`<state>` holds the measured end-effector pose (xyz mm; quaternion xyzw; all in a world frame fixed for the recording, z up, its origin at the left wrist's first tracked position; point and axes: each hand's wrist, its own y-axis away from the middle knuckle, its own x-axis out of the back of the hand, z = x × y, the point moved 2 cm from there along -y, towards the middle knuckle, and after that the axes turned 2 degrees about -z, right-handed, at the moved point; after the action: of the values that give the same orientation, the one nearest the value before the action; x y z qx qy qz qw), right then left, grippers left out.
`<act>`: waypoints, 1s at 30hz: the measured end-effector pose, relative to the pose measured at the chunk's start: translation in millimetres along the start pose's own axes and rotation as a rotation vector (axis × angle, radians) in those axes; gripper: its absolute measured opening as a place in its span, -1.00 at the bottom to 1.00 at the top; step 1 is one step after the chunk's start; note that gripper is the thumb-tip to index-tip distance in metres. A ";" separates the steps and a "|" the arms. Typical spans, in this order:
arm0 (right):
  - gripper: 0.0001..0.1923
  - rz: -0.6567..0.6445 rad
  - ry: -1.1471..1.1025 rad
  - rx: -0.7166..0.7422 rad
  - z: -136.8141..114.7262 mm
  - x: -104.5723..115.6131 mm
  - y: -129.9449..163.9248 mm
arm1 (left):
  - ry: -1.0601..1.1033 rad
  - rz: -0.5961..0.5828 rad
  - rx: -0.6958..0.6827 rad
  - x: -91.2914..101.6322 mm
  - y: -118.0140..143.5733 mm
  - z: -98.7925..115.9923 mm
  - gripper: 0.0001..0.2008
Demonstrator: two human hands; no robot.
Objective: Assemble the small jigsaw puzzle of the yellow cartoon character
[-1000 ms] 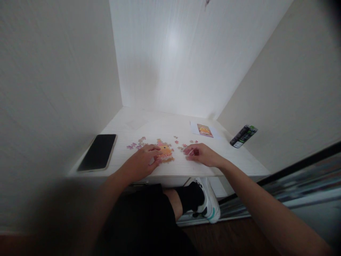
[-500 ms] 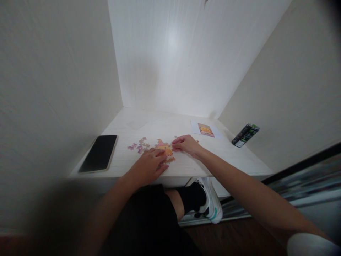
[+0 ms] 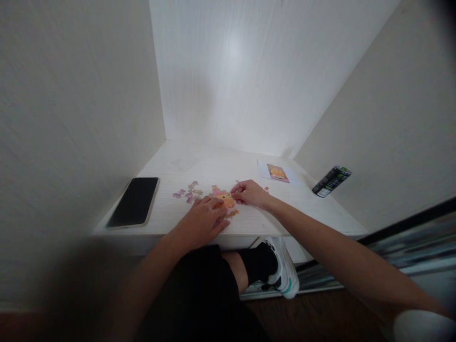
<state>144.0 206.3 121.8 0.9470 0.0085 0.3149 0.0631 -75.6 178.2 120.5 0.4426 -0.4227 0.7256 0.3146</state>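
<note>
A partly joined jigsaw puzzle (image 3: 225,197) with an orange and pink picture lies near the table's front edge. My left hand (image 3: 205,219) rests flat over its lower left part, fingers spread, covering some of it. At the puzzle's right edge my right hand (image 3: 248,194) is closed in a pinch on a puzzle piece, which the fingertips mostly hide. Several loose puzzle pieces (image 3: 190,193), purple and tan, are scattered left of the joined part. A small pinkish piece (image 3: 266,189) lies just beyond my right wrist.
A dark-screened tablet or large phone (image 3: 134,202) lies at the left. Toward the back right is a reference picture (image 3: 278,173) on white paper. A black and green can (image 3: 331,181) stands by the right wall. White panels enclose the table (image 3: 213,164) on three sides.
The whole view has shifted slightly. Both hands keep almost the same places on the puzzle, the right still pinching at its right edge.
</note>
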 end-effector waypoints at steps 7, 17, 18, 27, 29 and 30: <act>-0.89 -0.048 0.013 0.013 -1.0 7.0 -1.1 | -0.009 -0.019 0.007 2.4 -0.7 0.1 -0.73; -0.85 -0.209 -0.053 0.039 0.7 11.2 22.7 | -0.016 -0.038 0.012 0.8 -0.7 -0.8 -0.72; -0.86 -0.204 -0.039 0.040 0.5 10.8 23.3 | -0.017 -0.039 0.012 1.0 -0.9 -0.8 -0.72; -0.92 -0.186 0.108 0.061 -1.7 10.9 18.8 | -0.017 -0.026 0.011 1.2 -1.8 -1.0 -0.71; -0.93 -0.175 0.129 0.068 -0.8 10.4 18.0 | -0.025 -0.033 0.013 0.8 -2.2 -1.1 -0.71; -0.93 -0.163 0.144 0.074 -0.3 9.9 17.8 | -0.027 -0.035 0.013 0.6 -2.4 -1.1 -0.71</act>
<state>151.3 189.2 130.1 0.9198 0.1014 0.3753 0.0526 -74.3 180.3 121.5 0.4618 -0.4146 0.7165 0.3186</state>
